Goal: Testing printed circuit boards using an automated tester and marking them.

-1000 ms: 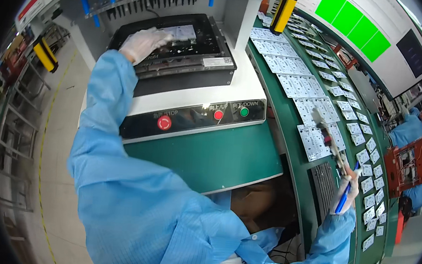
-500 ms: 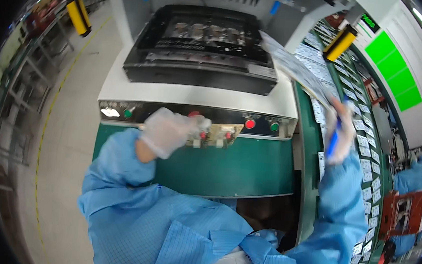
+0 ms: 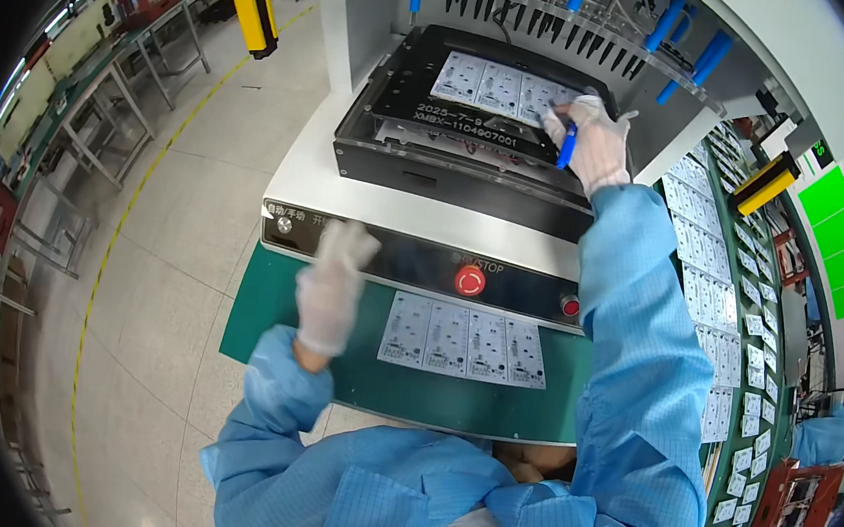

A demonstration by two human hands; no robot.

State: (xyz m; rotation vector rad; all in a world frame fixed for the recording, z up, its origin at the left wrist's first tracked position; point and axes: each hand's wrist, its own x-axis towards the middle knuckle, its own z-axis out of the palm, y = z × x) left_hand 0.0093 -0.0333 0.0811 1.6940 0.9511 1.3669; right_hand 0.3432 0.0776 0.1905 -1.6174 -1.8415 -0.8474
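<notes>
A white circuit board panel (image 3: 497, 89) lies on the black fixture (image 3: 396, 101) inside the machine. My gloved right hand (image 3: 598, 146) rests at the panel's right end, fingertips against it, with a blue pen (image 3: 567, 146) held in the fingers. In front of the control panel hovers my gloved left hand (image 3: 331, 291), slightly blurred, its fingers stretched upward and nothing seen in them. Nearby to its right, a second white board panel (image 3: 463, 340) lies flat on the green work surface (image 3: 430, 403).
A red stop button (image 3: 470, 280) and a smaller red button (image 3: 570, 306) sit on the machine's front. Blue-tipped pins hang from a clear plate (image 3: 545, 3) over the fixture. Several boards cover the green conveyor (image 3: 747, 392) at right. Yellow-black posts (image 3: 253, 8) flank the machine.
My right hand has brought a panel from the right onto the fixture. The component-bearing board has left my left hand; a white panel now lies on the green surface. The view has shifted.
</notes>
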